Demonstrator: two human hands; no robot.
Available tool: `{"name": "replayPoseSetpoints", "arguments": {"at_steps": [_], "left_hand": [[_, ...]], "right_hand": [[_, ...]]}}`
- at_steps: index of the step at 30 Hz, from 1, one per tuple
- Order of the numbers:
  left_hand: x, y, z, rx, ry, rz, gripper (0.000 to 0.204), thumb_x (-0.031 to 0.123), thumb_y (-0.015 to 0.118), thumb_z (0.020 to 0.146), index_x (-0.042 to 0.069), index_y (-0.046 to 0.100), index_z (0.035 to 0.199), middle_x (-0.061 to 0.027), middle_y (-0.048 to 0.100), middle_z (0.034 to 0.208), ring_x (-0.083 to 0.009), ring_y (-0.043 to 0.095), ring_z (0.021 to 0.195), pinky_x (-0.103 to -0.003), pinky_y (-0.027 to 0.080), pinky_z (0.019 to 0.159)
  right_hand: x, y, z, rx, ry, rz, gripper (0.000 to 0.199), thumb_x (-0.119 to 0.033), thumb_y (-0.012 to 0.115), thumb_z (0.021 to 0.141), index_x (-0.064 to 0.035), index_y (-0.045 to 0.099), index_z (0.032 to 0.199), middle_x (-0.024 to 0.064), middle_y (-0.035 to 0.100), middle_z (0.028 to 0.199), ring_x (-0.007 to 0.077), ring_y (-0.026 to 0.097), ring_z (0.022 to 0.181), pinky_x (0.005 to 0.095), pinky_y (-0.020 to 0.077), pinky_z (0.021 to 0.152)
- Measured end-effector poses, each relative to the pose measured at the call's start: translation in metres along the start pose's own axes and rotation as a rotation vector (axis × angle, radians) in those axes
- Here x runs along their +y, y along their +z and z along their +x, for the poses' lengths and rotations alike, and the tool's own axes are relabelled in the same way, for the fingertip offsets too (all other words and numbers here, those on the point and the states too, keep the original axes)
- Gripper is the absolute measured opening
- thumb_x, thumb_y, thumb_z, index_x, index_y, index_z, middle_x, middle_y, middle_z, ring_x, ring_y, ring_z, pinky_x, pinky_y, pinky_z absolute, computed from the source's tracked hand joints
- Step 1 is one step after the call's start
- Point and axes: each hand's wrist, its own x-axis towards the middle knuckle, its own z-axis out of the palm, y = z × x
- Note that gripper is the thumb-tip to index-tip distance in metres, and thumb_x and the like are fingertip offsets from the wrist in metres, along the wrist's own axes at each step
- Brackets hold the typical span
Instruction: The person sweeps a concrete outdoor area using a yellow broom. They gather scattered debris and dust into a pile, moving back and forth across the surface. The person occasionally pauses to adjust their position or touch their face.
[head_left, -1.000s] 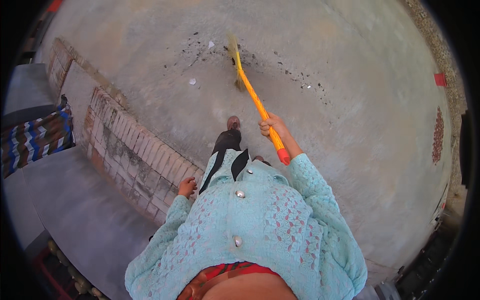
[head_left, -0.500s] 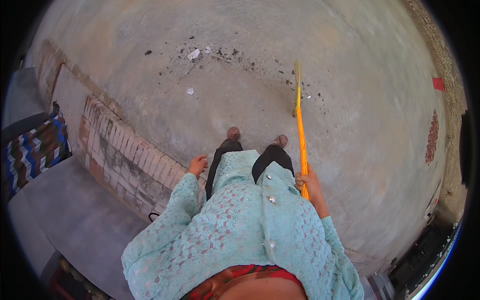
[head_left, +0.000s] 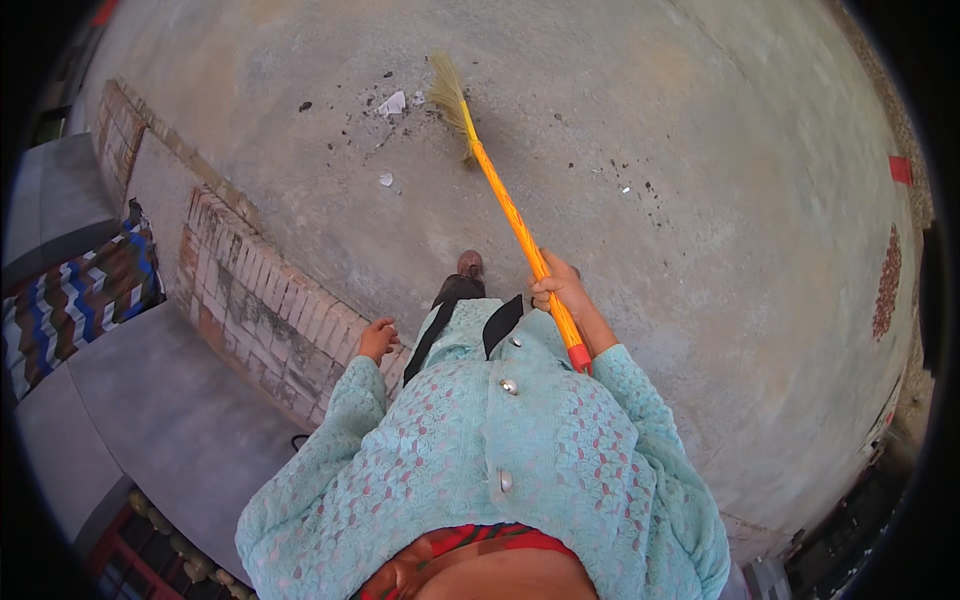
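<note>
Gripping the orange-handled broom (head_left: 505, 205), the right hand (head_left: 560, 288) has its bristles (head_left: 449, 88) beside white scraps (head_left: 392, 104) on the concrete floor (head_left: 720, 270), where short, low strokes should gather best, the empty left hand (head_left: 378, 338) loosely curled.

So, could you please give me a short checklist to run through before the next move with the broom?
1. Right grip closed around the orange broom handle, near its red end: ok.
2. Left grip free, away from the handle: ok; it looks empty, with its fingers loosely bent.
3. Bristles close to the large white scrap: ok; they are just right of it.
4. Bristles touching the floor: cannot tell from above.
5. Dark bits gathered together: not ok; they are scattered on both sides of the broom.
6. Both feet placed: cannot tell; only one brown shoe shows clearly.
</note>
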Motion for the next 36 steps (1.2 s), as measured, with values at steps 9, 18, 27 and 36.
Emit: {"name": "replayPoseSetpoints", "arguments": {"at_steps": [9,18,27,36], "left_hand": [[0.028,0.034,0.02,-0.034,0.103,0.01,0.03,0.013,0.049,0.071,0.006,0.051,0.101,-0.0039,0.055,0.075,-0.0131,0.053,0.061,-0.026,0.04,0.049],[0.01,0.02,0.007,-0.016,0.077,0.012,0.032,0.013,0.047,0.073,0.006,0.048,0.105,-0.0041,0.055,0.077,-0.0128,0.052,0.061,-0.026,0.04,0.051],[0.001,0.011,-0.006,0.04,-0.003,-0.008,0.031,0.012,0.046,0.073,0.006,0.05,0.103,-0.004,0.055,0.077,-0.013,0.051,0.061,-0.027,0.04,0.05],[0.03,0.04,0.022,-0.058,0.068,0.067,0.029,0.015,0.047,0.076,0.006,0.049,0.104,-0.004,0.055,0.078,-0.0129,0.053,0.063,-0.027,0.041,0.051]], "right_hand": [[-0.008,0.01,-0.14,0.35,-0.109,-0.263,0.077,0.008,0.045,0.058,-0.0151,0.019,0.127,0.0034,0.041,0.062,0.0082,0.04,0.04,0.0207,0.0344,0.034],[-0.006,-0.066,-0.034,0.468,-0.043,-0.096,0.04,0.006,0.045,0.064,-0.009,0.032,0.1,0.0048,0.041,0.059,0.0103,0.04,0.04,0.0232,0.036,0.034],[-0.017,-0.027,-0.033,0.191,-0.065,-0.252,0.077,0.008,0.048,0.06,-0.0105,0.015,0.126,0.0052,0.043,0.061,0.0102,0.04,0.04,0.0221,0.034,0.034],[0.016,-0.015,-0.169,0.438,-0.192,-0.28,0.081,0.007,0.045,0.057,-0.0159,0.015,0.129,0.0028,0.041,0.062,0.0092,0.04,0.04,0.0213,0.0344,0.035]]}}
